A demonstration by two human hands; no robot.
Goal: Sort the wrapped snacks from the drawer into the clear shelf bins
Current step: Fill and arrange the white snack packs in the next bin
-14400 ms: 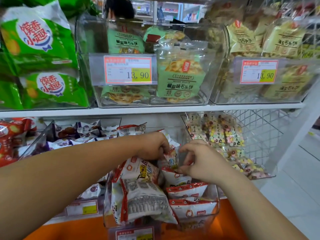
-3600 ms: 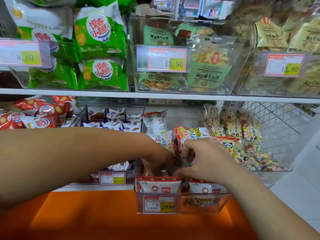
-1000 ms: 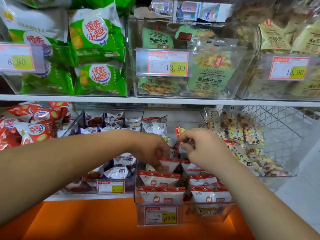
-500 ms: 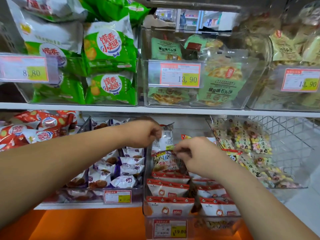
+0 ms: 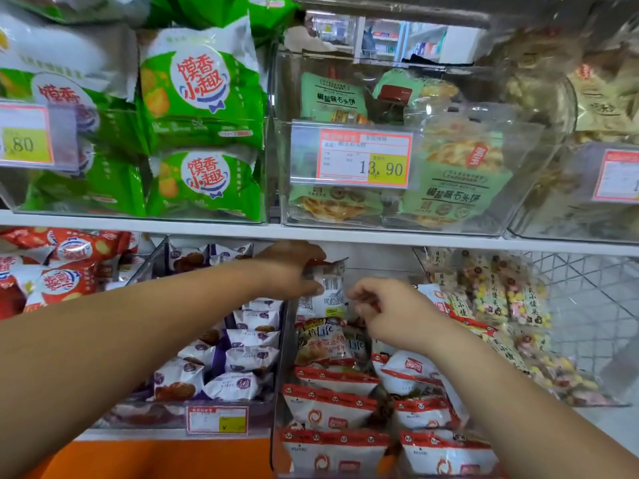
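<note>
My left hand (image 5: pixel 292 269) grips the top of a white snack packet (image 5: pixel 326 288) with a barcode, standing upright at the back of the pulled-out clear bin (image 5: pixel 278 392). My right hand (image 5: pixel 387 311) hovers just right of that packet with its fingers curled; what it pinches is hidden. Below both hands, rows of red-and-white wrapped snacks (image 5: pixel 332 407) stand in the bin, with a yellow-printed packet (image 5: pixel 320 342) behind them.
To the left is a bin of purple-and-white cakes (image 5: pixel 242 357), to the right a bin of colourful candy bags (image 5: pixel 498 305) and a wire basket (image 5: pixel 594 299). The white shelf (image 5: pixel 345 233) above carries clear bins of green packets (image 5: pixel 204 133). An orange surface (image 5: pixel 166 458) lies below.
The left hand has risen toward the back of the bin and now grips the barcode packet's top. The right hand stays beside it. The view has tilted slightly upward.
</note>
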